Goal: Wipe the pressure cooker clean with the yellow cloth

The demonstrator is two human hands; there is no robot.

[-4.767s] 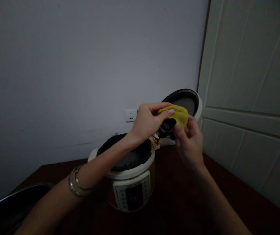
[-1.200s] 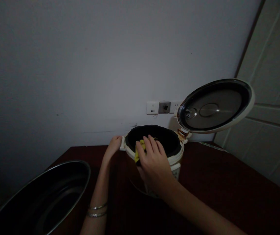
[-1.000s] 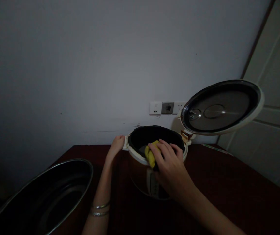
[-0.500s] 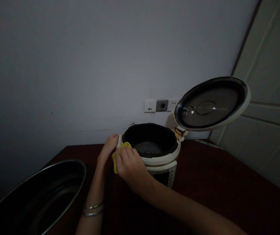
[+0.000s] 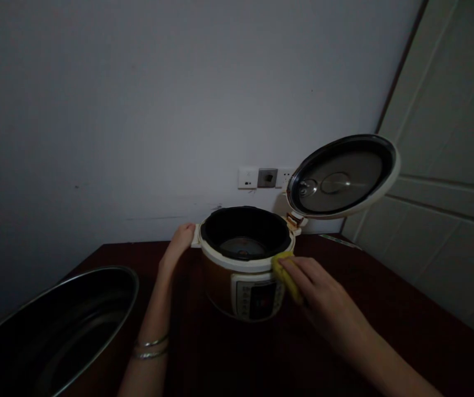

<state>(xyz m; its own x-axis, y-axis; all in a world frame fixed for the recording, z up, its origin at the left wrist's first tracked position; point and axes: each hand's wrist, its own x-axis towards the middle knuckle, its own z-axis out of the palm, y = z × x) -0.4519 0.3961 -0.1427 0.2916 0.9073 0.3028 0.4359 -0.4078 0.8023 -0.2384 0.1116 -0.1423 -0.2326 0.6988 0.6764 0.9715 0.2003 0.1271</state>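
A white and gold electric cooker (image 5: pixel 245 275) stands on the dark table (image 5: pixel 385 309), its dark empty well facing up. The round lid (image 5: pixel 342 176) is swung open on a hinge at the cooker's right. My left hand (image 5: pixel 179 243) grips the small handle on the cooker's left rim. Fingers of my right hand (image 5: pixel 317 289) press a yellow cloth (image 5: pixel 285 275) against the front right of the white rim.
A large dark metal inner pot (image 5: pixel 54 331) lies at the near left on the table. Wall sockets (image 5: pixel 264 177) sit behind the cooker. A pale panelled door (image 5: pixel 447 165) fills the right side.
My right hand has carried the yellow cloth from the cooker's left rim round the front to its right side. The left hand has stayed on the left handle.
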